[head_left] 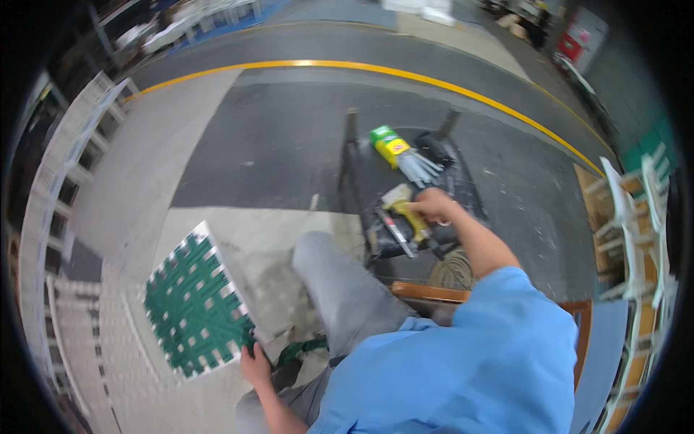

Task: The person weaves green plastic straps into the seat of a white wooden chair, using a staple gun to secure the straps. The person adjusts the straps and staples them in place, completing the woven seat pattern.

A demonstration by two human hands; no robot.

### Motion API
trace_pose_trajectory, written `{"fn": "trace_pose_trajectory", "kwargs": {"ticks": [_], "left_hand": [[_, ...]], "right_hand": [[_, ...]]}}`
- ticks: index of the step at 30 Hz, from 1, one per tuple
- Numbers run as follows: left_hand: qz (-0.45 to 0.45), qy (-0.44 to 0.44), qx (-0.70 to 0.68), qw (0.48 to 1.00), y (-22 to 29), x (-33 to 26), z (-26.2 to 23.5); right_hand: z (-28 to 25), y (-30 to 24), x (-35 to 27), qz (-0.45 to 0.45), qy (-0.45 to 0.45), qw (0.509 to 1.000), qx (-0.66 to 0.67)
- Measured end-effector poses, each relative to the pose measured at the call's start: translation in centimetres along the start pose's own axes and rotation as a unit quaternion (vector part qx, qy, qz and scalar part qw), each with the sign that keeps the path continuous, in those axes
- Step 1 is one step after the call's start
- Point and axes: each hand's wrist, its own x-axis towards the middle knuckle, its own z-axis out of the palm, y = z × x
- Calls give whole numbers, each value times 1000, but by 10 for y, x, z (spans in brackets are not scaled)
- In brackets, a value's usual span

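My left hand [256, 367] is closed at the lower right corner of a white frame with green straps woven across it [195, 304], which is held tilted at my left side. Something dark shows beside the fingers. Dark green strap ends [300, 351] hang between my legs near that hand. On the right, my right hand [434, 205] reaches over a black chair seat [463, 173] and grips a yellow glue gun [416, 220]; blur hides the exact finger placement. A red-and-silver utility knife [395, 233] lies just left of the glue gun.
A green-and-yellow box [389, 145] with pale glue sticks [419, 168] lies on the chair seat. Coiled cord [452, 271] is below it. White slatted furniture [69, 159] lines the left; white chair frames [629, 217] stand at right. A yellow floor line [311, 63] crosses ahead.
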Motion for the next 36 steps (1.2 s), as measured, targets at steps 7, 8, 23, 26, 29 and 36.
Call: {"fn": "trace_pose_trajectory", "kwargs": {"ticks": [7,8,23,26,29,36], "left_hand": [[-79,8,-65,995,3,17,1],[-76,45,-56,995,-5,11,-7],[-178,-83,-644,739,-36,34,-34],[-176,-49,-648,739,-38,39,-44],[-168,-41,-661,730,-37,53,-44],[-136,-85,-624,765,-37,72,-54]], "right_hand": [[-12,89,-18,91,182,971,-126],[9,85,-8,91,174,977,-79],[-11,2,-50,-241,167,948,125],[69,-125,-70,-360,50,931,36],[139,-218,-87,-559,39,804,-197],[287,-305,-60,-723,-107,602,-322]]}}
